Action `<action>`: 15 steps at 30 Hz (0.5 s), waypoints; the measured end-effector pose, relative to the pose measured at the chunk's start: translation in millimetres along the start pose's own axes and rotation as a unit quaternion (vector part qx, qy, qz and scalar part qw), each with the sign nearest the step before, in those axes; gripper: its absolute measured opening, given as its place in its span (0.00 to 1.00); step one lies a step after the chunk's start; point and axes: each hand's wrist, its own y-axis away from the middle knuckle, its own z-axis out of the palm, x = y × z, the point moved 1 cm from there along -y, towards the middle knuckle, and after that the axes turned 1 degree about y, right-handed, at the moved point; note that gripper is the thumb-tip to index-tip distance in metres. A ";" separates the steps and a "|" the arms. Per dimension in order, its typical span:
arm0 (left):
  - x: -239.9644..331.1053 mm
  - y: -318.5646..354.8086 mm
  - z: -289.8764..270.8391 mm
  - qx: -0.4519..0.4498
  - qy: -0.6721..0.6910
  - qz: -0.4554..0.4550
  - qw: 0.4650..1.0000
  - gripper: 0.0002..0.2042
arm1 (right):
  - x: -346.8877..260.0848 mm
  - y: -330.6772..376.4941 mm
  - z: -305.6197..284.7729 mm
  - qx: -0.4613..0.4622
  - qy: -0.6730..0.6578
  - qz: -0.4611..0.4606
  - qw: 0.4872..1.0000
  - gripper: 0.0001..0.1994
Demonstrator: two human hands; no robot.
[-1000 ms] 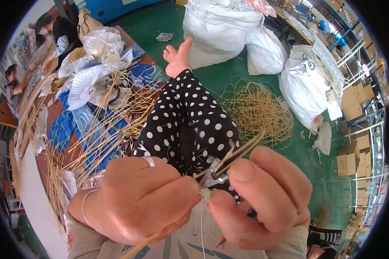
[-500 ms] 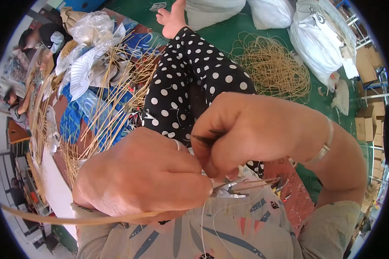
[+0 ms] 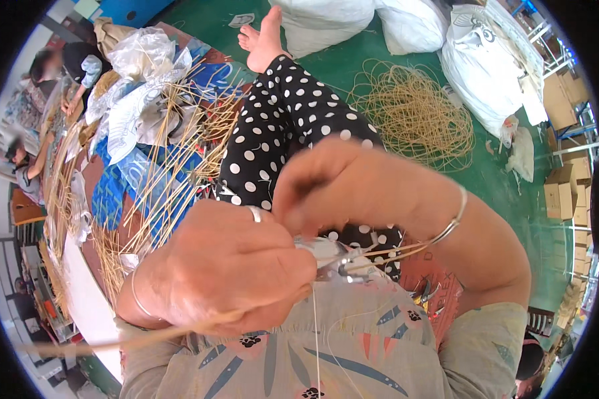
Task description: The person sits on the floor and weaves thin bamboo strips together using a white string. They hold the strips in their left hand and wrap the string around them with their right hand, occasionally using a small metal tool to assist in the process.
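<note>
My left hand (image 3: 226, 272) is closed round a tan cane strip (image 3: 160, 334), whose long end runs out to the lower left. Beside its fingertips sits a shiny metal clip-like piece (image 3: 343, 267), with thin cane ends (image 3: 393, 254) reaching right from it. A white thread (image 3: 317, 339) hangs below my left fingers. Over the left knuckles, my right hand (image 3: 359, 186) is curled and slightly blurred, its fingertips pressed close to the left hand. What the right fingers hold is hidden.
Loose cane sticks (image 3: 173, 173) lie on blue plastic sheeting (image 3: 116, 193) at left. A coil of thin cane (image 3: 412, 116) rests on the green floor, near white sacks (image 3: 479, 66). Small tools (image 3: 427, 292) lie at my right side. Two people work at far left.
My right hand has moved left and closer to my left hand. Dark pointed blades seen at its fingers before are out of sight now. The left hand has shifted slightly left.
</note>
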 end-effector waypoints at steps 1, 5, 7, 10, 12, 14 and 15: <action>0.8 0.5 -2.4 0.016 0.007 -0.010 1.000 0.07 | -15.3 5.5 -8.0 0.113 0.032 -0.022 0.993 0.07; -5.5 3.1 -5.3 0.166 -0.035 -0.020 0.985 0.07 | -38.6 48.5 -49.0 0.400 0.055 -0.336 0.851 0.06; -14.4 3.7 -5.1 0.201 -0.071 -0.036 0.976 0.05 | -31.9 61.3 -18.3 0.373 0.152 -0.436 0.805 0.08; -34.7 -2.4 5.0 0.224 -0.162 -0.054 0.959 0.03 | -16.5 37.5 18.1 0.224 0.291 -0.405 0.837 0.09; -37.8 -8.0 7.2 0.241 -0.167 -0.048 0.955 0.03 | -6.7 22.5 29.5 0.150 0.256 -0.329 0.896 0.07; -33.7 -11.9 6.0 0.274 -0.146 -0.021 0.950 0.03 | 3.4 11.3 33.6 0.108 0.190 -0.285 0.933 0.08; -30.0 -13.5 9.3 0.332 -0.137 0.053 0.932 0.03 | 4.4 12.5 36.3 0.101 0.154 -0.288 0.940 0.08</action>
